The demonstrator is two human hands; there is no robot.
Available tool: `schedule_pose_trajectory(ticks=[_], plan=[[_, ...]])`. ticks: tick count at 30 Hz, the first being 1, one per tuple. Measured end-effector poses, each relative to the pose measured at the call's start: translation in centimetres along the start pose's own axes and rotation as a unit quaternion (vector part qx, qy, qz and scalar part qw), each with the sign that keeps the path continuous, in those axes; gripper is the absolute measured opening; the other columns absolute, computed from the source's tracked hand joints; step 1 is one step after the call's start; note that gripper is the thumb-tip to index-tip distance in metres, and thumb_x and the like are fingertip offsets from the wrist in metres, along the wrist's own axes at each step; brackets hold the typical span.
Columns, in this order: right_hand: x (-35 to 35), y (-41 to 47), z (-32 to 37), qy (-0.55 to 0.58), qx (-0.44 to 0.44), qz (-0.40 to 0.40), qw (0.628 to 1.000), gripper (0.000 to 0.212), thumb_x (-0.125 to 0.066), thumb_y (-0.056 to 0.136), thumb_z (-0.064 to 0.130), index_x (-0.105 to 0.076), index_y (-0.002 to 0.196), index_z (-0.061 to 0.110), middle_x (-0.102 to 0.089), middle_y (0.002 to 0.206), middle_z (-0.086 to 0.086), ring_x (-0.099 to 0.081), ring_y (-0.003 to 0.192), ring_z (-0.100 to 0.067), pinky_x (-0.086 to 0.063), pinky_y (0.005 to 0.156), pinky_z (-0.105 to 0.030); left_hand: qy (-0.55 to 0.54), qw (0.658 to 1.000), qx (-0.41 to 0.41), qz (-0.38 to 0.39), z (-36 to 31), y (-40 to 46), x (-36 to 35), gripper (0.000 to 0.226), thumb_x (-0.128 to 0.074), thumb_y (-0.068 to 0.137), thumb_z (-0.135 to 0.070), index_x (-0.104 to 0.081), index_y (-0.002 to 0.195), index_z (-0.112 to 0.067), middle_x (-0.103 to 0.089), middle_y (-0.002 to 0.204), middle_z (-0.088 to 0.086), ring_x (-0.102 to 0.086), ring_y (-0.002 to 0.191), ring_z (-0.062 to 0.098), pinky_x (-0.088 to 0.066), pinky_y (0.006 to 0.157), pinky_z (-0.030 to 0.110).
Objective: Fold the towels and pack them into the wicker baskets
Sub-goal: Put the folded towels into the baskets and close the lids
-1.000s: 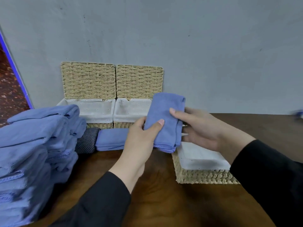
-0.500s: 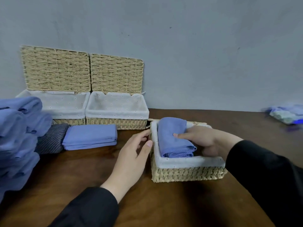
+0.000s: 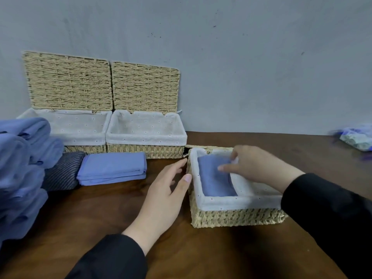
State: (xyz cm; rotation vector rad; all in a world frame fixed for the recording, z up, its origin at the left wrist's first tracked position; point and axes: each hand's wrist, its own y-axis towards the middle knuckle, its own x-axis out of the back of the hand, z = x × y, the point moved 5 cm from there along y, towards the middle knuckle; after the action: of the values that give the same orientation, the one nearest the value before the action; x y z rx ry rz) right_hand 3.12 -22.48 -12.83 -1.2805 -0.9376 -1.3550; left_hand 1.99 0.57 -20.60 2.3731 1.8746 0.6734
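Head view, left to right: pile of blue towels [image 3: 22,168] unpacked at table's left edge; folded towel [image 3: 112,168] waits before two unfilled lined baskets [image 3: 146,135]. Left hand [image 3: 167,190] spread, holding nothing, beside near basket [image 3: 237,218]. Right hand [image 3: 255,164], fingers relaxed, presses packed towel [image 3: 213,178] inside. Judged: barely begun.

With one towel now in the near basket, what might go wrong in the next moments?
1. The right hand rests over the folded blue towel; pulling away may drag its top layer open.
2. The left hand only touches the near wicker basket, so it may slide.
3. The tall towel pile at the left edge may topple.
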Motion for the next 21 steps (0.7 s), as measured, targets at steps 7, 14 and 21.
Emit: schedule_pose_trajectory(ticks=[7, 14, 21], plan=[[-0.2, -3.3, 3.6, -0.035, 0.233, 0.103, 0.966, 0.069, -0.069, 0.087, 0.059, -0.04, 0.148, 0.044, -0.049, 0.145, 0.025, -0.05, 0.127, -0.001, -0.041, 0.107, -0.028, 0.026, 0.997, -0.023, 0.073, -0.1, 0.0, -1.5, 0.051, -0.044, 0.102, -0.044, -0.033, 0.152, -0.045, -0.031, 0.154, -0.034, -0.021, 0.139, -0.021, -0.019, 0.113, 0.007], [-3.6, -1.0, 2.8, -0.085, 0.214, 0.198, 0.953, 0.084, -0.06, 0.092, 0.063, -0.006, 0.156, 0.055, -0.038, 0.157, 0.015, -0.042, 0.139, -0.015, -0.034, 0.11, -0.031, 0.022, 0.996, -0.014, 0.09, 0.4, 0.1, -1.6, 0.052, -0.044, 0.102, -0.048, -0.033, 0.152, -0.047, -0.032, 0.152, -0.036, -0.022, 0.138, -0.023, -0.019, 0.111, 0.006], [-2.7, -1.2, 3.3, -0.026, 0.211, 0.199, 0.956, 0.058, -0.061, 0.092, 0.059, -0.043, 0.145, 0.047, -0.065, 0.13, 0.011, -0.061, 0.114, -0.009, -0.046, 0.103, -0.033, 0.072, 0.995, -0.068, -0.013, -0.4, 0.1, 0.7, 0.037, -0.044, 0.102, -0.051, -0.056, 0.136, -0.042, -0.051, 0.137, -0.03, -0.039, 0.133, -0.013, -0.03, 0.111, 0.013]])
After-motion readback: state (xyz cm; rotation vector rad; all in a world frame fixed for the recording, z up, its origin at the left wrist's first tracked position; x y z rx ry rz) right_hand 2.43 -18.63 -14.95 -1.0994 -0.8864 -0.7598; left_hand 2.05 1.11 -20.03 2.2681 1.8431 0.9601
